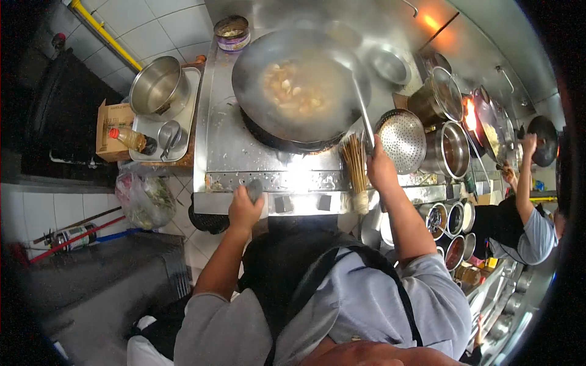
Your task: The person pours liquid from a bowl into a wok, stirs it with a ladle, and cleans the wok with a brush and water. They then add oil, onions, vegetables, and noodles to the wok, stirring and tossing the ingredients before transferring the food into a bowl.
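A large dark wok (250,79) sits on the stove, with pale chunks of food (293,91) in cloudy, steaming liquid. My right hand (382,168) is wrapped round the long handle of a ladle (361,100), whose upper end reaches the wok's right side; steam blurs its head. At the stove's front edge, my left hand (245,210) is closed around a small dark grey object (254,190) that I cannot identify. A bamboo brush (354,165) stands just left of my right hand, and a perforated strainer (401,140) lies to its right.
On the left, a tray (190,116) holds a steel pot (157,88), a bottle (127,138) and a small bowl. A tin (232,33) stands behind the wok. Steel pots (455,149) line the right side. Farther right, a co-worker (519,229) is beside a flaming wok (488,122).
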The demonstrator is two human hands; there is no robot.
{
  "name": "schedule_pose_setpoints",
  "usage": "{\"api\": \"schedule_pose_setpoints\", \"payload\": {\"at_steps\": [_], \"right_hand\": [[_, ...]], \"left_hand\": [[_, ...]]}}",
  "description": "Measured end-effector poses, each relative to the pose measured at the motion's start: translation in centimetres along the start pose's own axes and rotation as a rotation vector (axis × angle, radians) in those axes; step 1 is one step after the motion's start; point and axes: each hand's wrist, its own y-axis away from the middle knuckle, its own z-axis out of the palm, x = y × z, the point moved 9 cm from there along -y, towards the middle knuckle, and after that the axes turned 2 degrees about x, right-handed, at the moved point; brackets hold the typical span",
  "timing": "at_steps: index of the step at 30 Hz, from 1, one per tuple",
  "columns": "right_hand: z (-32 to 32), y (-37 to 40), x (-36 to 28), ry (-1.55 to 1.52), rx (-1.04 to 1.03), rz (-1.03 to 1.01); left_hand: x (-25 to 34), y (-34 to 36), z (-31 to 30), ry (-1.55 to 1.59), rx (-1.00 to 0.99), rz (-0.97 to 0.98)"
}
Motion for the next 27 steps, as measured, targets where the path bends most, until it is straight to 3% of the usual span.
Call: {"api": "schedule_pose_setpoints", "payload": {"at_steps": [2,4,6,7,8,10,11,13,14,16,17,18,20,21,22,23,25,27], "right_hand": [[-2.1,0.0,-0.5,-0.058,-0.102,0.076],[-1.3,0.8,0.7,-0.197,0.008,0.020],[0.2,2.3,2.4,-0.445,0.083,0.013],[-1.8,5.2,-0.6,-0.776,-0.038,0.226],[-2.9,6.9,-1.6,-0.780,-0.016,0.257],[-3.3,11.2,-2.2,-1.375,-0.117,0.335],[-4.9,14.0,-1.5,-1.423,-0.122,0.415],[-7.2,19.8,1.1,-1.485,-0.092,0.523],[-7.7,22.8,2.3,-1.397,-0.060,0.552],[-8.0,29.2,5.1,-1.163,0.038,0.653],[-8.6,31.9,5.5,-1.065,0.053,0.733],[-9.5,34.6,7.0,-0.723,0.098,0.647],[-9.9,38.5,8.2,-0.322,0.211,0.380],[-10.0,39.6,8.0,-0.323,0.228,0.380],[-9.4,40.6,8.8,-0.298,0.126,0.580],[-8.5,42.0,9.7,-0.271,0.016,0.778],[-7.5,42.5,10.8,-0.122,0.000,0.749],[-6.5,42.5,11.8,-0.097,0.008,0.702]], "left_hand": [[-1.5,2.2,0.9,-0.152,-0.035,0.079],[-1.5,4.0,1.4,-0.406,0.049,0.306],[-1.8,3.9,1.9,-0.371,0.026,0.308],[-1.8,3.6,1.9,-0.338,0.014,0.302],[-1.0,3.6,1.4,-0.344,-0.008,0.332],[3.1,4.4,-1.9,-0.427,0.092,0.456],[5.1,5.0,-2.6,-0.425,0.017,0.529],[10.2,7.0,-5.6,-0.161,0.176,0.823],[11.1,7.7,-4.2,-0.147,0.109,0.864],[13.7,8.0,-0.3,0.288,-0.400,0.780],[15.5,9.4,2.6,0.404,-0.679,0.611],[16.9,10.9,6.0,0.398,-0.859,0.587],[21.3,15.2,10.7,0.326,-1.134,0.737],[22.2,17.5,13.9,0.326,-1.207,0.775],[22.6,19.3,17.7,0.342,-1.318,0.694],[20.2,21.2,24.5,0.458,-1.532,0.288],[21.3,23.3,29.7,0.553,-1.488,-0.192],[23.6,22.9,33.1,0.596,-1.236,-0.286]]}}
